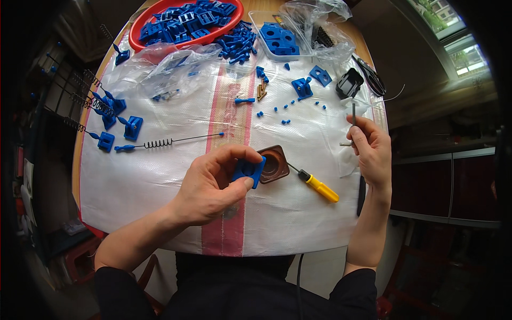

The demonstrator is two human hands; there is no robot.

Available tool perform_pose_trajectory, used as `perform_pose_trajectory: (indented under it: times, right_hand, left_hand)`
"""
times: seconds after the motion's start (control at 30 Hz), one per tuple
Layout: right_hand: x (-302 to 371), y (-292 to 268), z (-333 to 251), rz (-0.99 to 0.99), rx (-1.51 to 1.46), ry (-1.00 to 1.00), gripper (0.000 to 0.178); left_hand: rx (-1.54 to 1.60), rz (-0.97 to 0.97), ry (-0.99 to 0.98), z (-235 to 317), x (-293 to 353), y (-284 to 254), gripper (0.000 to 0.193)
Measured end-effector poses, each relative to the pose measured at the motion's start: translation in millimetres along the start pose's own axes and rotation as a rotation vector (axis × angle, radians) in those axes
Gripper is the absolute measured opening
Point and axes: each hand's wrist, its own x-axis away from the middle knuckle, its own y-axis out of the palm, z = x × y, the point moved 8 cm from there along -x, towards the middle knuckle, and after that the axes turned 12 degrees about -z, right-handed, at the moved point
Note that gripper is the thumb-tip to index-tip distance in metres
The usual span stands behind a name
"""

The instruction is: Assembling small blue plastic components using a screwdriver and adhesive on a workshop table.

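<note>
My left hand (205, 184) pinches a small blue square plate (249, 171) with a round opening, thumb below and fingers above. Just behind the plate lies a brown square dish (275, 164) with a round hollow, partly covered by it. A yellow-handled screwdriver (321, 189) rests with its tip at the dish's right side. Over at the right edge of the table, my right hand (372, 149) is closed on a thin grey rod (353, 113) that stands up from the fingers. A short pale end pokes out below the fingers; whether it belongs to the same rod I cannot tell.
A red basin (133, 38) of blue parts and a clear tub (288, 56) stand at the back, with plastic bags around. Blue pieces with coiled wires (158, 143) lie left. Small blue bits, brass screws (261, 89), a black box (349, 84) and scissors (372, 77) lie beyond my hands.
</note>
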Motion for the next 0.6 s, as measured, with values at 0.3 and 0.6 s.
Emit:
perform_pose_trajectory:
  times: [0.3,0.6]
  right_hand:
    - [-0.1,16.6,10.6,-0.124,0.269,0.119,0.025]
    - [6.7,30.4,-32.5,-0.022,0.507,-0.095,0.012]
  left_hand:
    - [0.001,-0.016,0.074,3.4,-3.2,-1.2,0.06]
    - [0.053,0.019,0.003,-6.9,-3.0,-11.5,0.053]
